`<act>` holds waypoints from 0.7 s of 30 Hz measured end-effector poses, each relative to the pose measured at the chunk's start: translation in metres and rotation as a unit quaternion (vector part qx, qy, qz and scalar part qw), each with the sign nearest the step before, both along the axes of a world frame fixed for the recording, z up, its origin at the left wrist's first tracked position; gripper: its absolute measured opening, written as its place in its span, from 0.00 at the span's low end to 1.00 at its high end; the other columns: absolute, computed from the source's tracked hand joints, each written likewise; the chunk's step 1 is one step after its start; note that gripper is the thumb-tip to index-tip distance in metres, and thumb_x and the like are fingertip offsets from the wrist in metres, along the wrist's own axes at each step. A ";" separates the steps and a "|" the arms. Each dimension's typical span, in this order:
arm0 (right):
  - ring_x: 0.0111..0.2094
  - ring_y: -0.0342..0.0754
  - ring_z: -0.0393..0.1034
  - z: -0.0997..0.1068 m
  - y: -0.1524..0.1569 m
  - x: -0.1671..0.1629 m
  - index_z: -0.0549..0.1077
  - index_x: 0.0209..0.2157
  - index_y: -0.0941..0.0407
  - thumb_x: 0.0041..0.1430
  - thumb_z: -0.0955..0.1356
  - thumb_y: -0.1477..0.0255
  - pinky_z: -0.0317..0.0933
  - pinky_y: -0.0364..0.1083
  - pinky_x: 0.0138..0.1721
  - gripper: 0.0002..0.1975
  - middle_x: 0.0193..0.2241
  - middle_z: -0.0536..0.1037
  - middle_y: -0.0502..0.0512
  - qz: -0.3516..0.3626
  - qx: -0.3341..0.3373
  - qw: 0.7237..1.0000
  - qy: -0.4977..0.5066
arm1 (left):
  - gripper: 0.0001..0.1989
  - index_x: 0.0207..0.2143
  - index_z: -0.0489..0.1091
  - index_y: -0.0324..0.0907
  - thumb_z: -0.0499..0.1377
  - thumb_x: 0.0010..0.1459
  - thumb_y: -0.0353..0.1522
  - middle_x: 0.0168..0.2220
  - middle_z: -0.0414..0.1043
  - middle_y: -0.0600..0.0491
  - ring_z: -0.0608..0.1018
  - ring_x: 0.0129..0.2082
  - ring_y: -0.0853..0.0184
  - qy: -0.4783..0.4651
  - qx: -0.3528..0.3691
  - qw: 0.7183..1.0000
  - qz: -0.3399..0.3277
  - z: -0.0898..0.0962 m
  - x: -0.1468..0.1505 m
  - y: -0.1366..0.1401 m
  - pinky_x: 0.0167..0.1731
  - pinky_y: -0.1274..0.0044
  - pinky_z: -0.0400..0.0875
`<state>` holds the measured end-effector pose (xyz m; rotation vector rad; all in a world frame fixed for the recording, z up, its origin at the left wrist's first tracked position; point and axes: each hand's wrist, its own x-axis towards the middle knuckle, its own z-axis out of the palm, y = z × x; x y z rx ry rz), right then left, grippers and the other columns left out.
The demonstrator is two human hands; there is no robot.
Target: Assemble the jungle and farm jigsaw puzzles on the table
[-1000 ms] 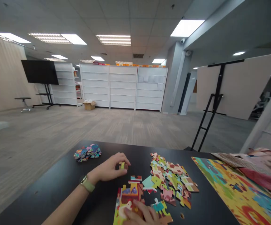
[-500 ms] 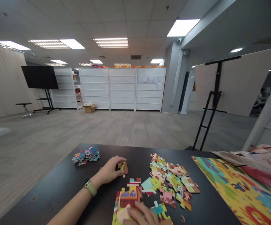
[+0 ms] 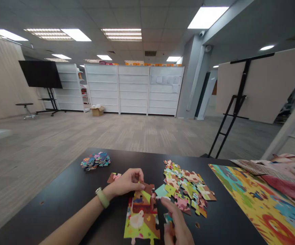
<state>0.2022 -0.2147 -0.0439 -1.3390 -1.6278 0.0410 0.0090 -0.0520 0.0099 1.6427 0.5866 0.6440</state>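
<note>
My left hand (image 3: 130, 182), with a pale green watch band on its wrist, pinches a brown and green puzzle piece (image 3: 146, 194) over the top of a joined puzzle section (image 3: 137, 220). That section shows a white hen on green and brown ground. Just right of it is my right hand (image 3: 177, 221), thumb and forefinger apart. A teal puzzle piece (image 3: 168, 217) lies partly hidden between those fingers. A loose heap of farm-coloured puzzle pieces (image 3: 185, 187) spreads beyond my right hand. One brown and pink piece (image 3: 114, 177) lies behind my left wrist.
At the table's far left stands a stack of blue and purple puzzle pieces (image 3: 96, 160). A yellow picture board (image 3: 254, 200) lies along the right side, with a patterned cloth (image 3: 285, 173) beside it. Past the dark table (image 3: 68, 200), a black easel (image 3: 229, 119) stands on the floor.
My left hand has brought the brown and green piece right, onto the joined section's top. My right hand has moved off the section to the right, uncovering the hen. The view has tilted slightly.
</note>
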 end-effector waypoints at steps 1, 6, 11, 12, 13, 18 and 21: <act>0.52 0.54 0.76 0.002 -0.002 0.003 0.72 0.57 0.51 0.65 0.62 0.72 0.71 0.46 0.51 0.20 0.52 0.79 0.57 -0.013 -0.019 0.999 0.026 | 0.24 0.30 0.64 0.40 0.73 0.46 0.44 0.24 0.67 0.59 0.71 0.23 0.75 0.001 -0.011 1.000 -0.021 0.001 0.002 -0.006 0.23 0.84 0.62; 0.49 0.53 0.77 0.019 -0.011 0.006 0.73 0.56 0.51 0.62 0.66 0.70 0.72 0.44 0.47 0.21 0.51 0.79 0.58 0.027 -0.122 0.987 0.104 | 0.23 0.28 0.65 0.39 0.74 0.45 0.41 0.31 0.74 0.54 0.75 0.29 0.71 -0.009 -0.043 0.994 -0.104 0.008 0.014 -0.038 0.29 0.81 0.68; 0.33 0.50 0.76 0.030 -0.015 -0.001 0.78 0.43 0.55 0.64 0.64 0.61 0.70 0.43 0.35 0.15 0.33 0.81 0.57 0.136 -0.176 0.946 0.237 | 0.21 0.30 0.69 0.38 0.75 0.44 0.40 0.30 0.73 0.55 0.75 0.29 0.71 -0.002 -0.031 0.992 -0.124 0.016 0.016 -0.047 0.30 0.81 0.68; 0.29 0.48 0.74 0.031 -0.015 -0.003 0.78 0.38 0.55 0.65 0.64 0.58 0.69 0.43 0.33 0.17 0.28 0.79 0.55 0.146 -0.190 0.935 0.261 | 0.22 0.31 0.70 0.38 0.76 0.42 0.40 0.30 0.73 0.56 0.74 0.28 0.72 0.000 -0.034 0.992 -0.122 0.016 0.016 -0.047 0.30 0.81 0.68; 0.27 0.47 0.72 0.032 -0.014 -0.005 0.77 0.34 0.55 0.65 0.64 0.55 0.68 0.42 0.31 0.18 0.25 0.77 0.53 0.150 -0.206 0.926 0.277 | 0.24 0.33 0.70 0.39 0.77 0.40 0.40 0.29 0.73 0.56 0.74 0.27 0.73 0.000 -0.039 0.992 -0.121 0.016 0.017 -0.046 0.29 0.82 0.67; 0.23 0.44 0.69 0.033 -0.013 -0.014 0.75 0.39 0.54 0.57 0.71 0.52 0.66 0.42 0.26 0.20 0.25 0.74 0.50 0.138 -0.240 0.896 0.348 | 0.30 0.38 0.68 0.40 0.76 0.39 0.45 0.32 0.74 0.55 0.75 0.23 0.73 -0.008 -0.057 0.990 -0.126 0.010 0.022 -0.047 0.23 0.83 0.67; 0.21 0.43 0.69 0.034 -0.016 -0.017 0.68 0.57 0.53 0.57 0.70 0.51 0.63 0.41 0.21 0.31 0.25 0.74 0.49 0.136 -0.232 0.881 0.389 | 0.25 0.42 0.68 0.40 0.67 0.54 0.49 0.36 0.75 0.51 0.77 0.29 0.69 -0.009 0.012 0.992 -0.129 0.011 0.021 -0.048 0.29 0.79 0.71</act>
